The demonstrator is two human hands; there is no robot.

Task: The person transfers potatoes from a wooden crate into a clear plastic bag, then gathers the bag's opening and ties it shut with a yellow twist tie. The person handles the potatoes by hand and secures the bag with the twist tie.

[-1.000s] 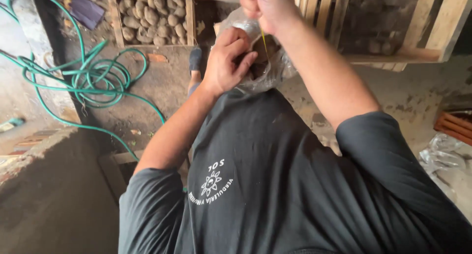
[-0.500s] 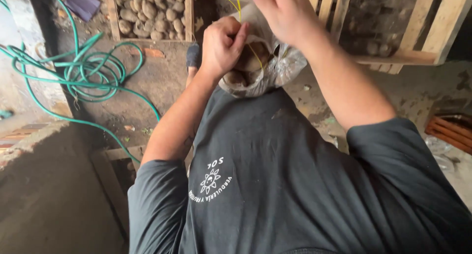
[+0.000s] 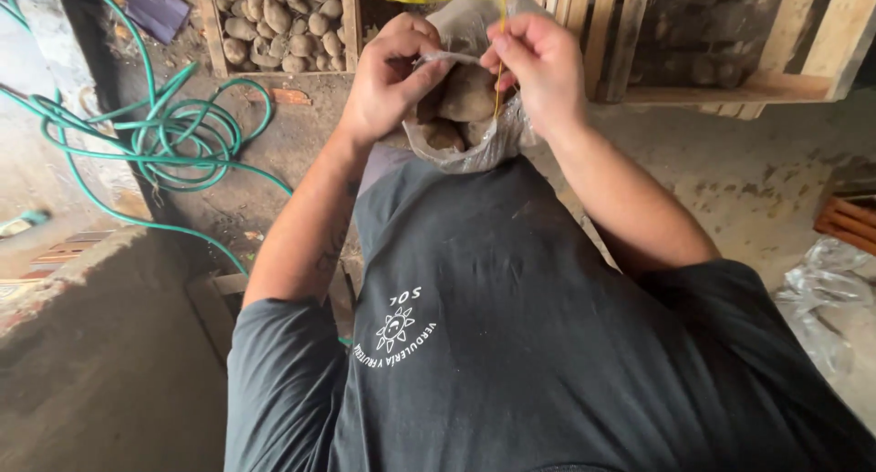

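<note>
A clear plastic bag with a few brown potatoes inside hangs in front of my chest. My left hand pinches the gathered neck of the bag from the left. My right hand is closed on the other side of the neck and holds a thin yellow string that runs upward out of view. Both hands touch the bag and sit close together. My dark shirt fills the lower half of the view.
A wooden crate of potatoes stands on the dirt floor at top left, a second crate at top right. A green hose lies coiled at left. Crumpled clear plastic lies at right. A concrete ledge is at lower left.
The bag and both hands have come lower and closer to my chest. My right hand has come down to the bag's neck, beside the left hand, with the yellow string.
</note>
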